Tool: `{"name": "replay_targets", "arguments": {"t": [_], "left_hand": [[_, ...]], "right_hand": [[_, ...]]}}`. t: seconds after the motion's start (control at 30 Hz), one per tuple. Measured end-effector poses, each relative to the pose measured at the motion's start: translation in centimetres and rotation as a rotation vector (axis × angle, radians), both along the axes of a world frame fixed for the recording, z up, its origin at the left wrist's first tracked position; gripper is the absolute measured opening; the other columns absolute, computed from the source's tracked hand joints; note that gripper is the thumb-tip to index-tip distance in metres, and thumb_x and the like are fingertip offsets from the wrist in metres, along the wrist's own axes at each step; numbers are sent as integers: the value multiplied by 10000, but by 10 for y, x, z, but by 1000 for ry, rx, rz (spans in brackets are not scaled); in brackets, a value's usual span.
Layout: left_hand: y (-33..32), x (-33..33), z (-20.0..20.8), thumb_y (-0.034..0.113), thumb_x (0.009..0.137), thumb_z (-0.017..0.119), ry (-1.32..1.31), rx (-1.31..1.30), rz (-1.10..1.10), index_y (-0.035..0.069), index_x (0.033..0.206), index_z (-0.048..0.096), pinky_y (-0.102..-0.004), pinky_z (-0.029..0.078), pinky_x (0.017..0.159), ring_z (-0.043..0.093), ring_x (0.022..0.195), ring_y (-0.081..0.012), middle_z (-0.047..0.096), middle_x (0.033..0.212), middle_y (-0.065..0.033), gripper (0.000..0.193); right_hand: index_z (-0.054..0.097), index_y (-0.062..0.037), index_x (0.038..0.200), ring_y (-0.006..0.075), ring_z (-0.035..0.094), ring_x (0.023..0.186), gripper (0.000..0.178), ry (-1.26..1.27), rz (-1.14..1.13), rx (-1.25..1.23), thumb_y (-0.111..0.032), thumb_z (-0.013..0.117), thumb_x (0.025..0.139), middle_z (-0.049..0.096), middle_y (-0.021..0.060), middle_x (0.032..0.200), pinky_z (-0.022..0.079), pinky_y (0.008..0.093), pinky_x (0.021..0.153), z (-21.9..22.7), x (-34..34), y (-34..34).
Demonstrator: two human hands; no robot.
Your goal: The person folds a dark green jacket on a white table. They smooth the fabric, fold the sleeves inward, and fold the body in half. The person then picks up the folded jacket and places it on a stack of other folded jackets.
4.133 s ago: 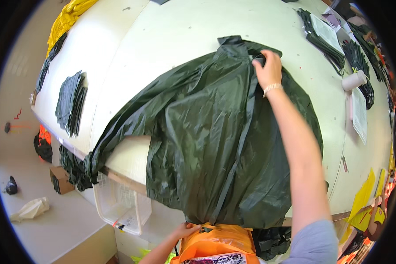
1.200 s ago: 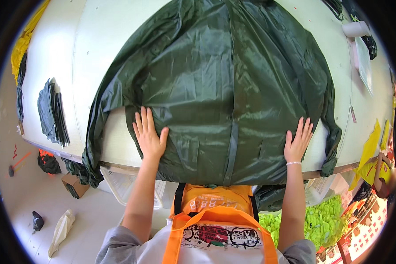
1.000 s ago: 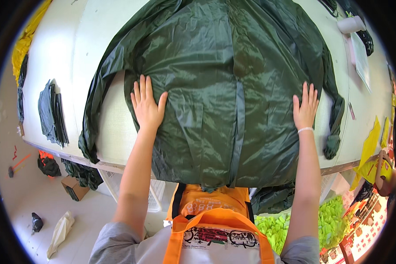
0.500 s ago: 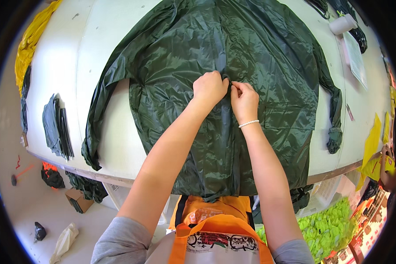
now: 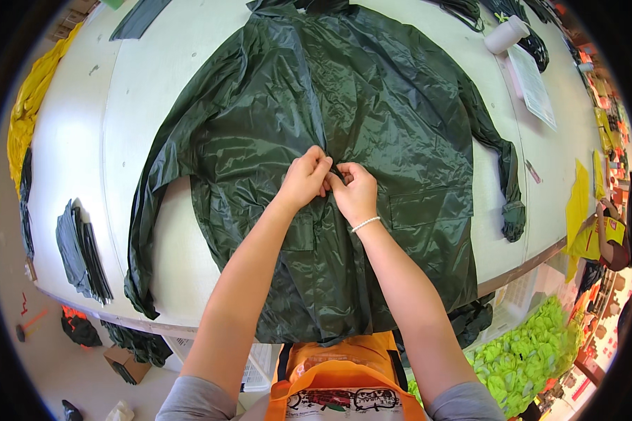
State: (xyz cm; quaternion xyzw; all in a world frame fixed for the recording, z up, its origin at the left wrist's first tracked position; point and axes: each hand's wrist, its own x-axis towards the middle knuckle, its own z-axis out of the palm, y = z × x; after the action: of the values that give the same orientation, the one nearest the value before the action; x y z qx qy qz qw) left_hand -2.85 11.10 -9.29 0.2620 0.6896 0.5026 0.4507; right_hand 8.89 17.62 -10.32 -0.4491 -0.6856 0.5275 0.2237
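Left hand (image 5: 305,179) and right hand (image 5: 354,191) together on the jacket (image 5: 351,126)

Both pinch the front strip (image 5: 314,119) about midway down; what sits between the fingers is hidden. The jacket lies front up on the table (image 5: 165,74), sleeves out, hem past the near edge. Fastening the front seems the step in hand; the next move likely calls for matching both edges before pressing. Below, left, are a white basket (image 5: 260,368) and a cardboard box (image 5: 132,365), contents unclear. Lower right, a green heap (image 5: 523,361) lies near a pale crate (image 5: 516,302).
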Motion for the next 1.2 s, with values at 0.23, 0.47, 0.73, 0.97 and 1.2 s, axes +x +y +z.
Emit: {"name": "replay_targets", "arguments": {"t": [0.23, 0.47, 0.73, 0.97, 1.2], "left_hand": [[6, 14, -1, 200, 919, 552, 445, -100, 50, 24, 916, 493, -336, 460, 502, 597, 512, -210, 602, 624, -105, 186], [-41, 70, 14, 180, 836, 617, 1022, -35, 176, 40, 1065, 519, -434, 490, 699, 609, 829, -344, 617, 856, -156, 285], [-110, 156, 46, 330, 823, 666, 615, -344, -129, 33, 717, 586, -411, 475, 554, 619, 607, -331, 600, 580, -116, 326], [-110, 159, 34, 402, 863, 597, 569, -554, -274, 27, 627, 629, -381, 480, 542, 616, 522, -260, 602, 538, -118, 444], [-111, 141, 19, 204, 918, 543, -117, -307, -255, 4, 667, 573, -234, 372, 428, 477, 426, -92, 595, 548, -65, 322]], "right_hand": [[650, -26, 845, 269, 608, 680, 155, -91, 29, 214, -132, 698, 744, 627, 110, 769, 483, 362, 628, 8, 0, 0], [547, 4, 1066, 351, 556, 925, 328, -167, 294, 459, -94, 677, 782, 584, 162, 974, 460, 411, 784, 27, 92, -58], [603, 31, 794, 124, 552, 544, 138, -114, 102, -128, -80, 680, 817, 598, 107, 624, 432, 284, 526, 37, 179, -90], [668, 41, 908, 104, 590, 607, 134, -58, -39, -216, -42, 685, 804, 673, 98, 752, 470, 247, 587, 23, 193, -110], [663, 22, 867, 201, 597, 586, 96, 31, -27, 77, 18, 668, 771, 629, 112, 779, 467, 277, 563, 18, 171, -125]]}}
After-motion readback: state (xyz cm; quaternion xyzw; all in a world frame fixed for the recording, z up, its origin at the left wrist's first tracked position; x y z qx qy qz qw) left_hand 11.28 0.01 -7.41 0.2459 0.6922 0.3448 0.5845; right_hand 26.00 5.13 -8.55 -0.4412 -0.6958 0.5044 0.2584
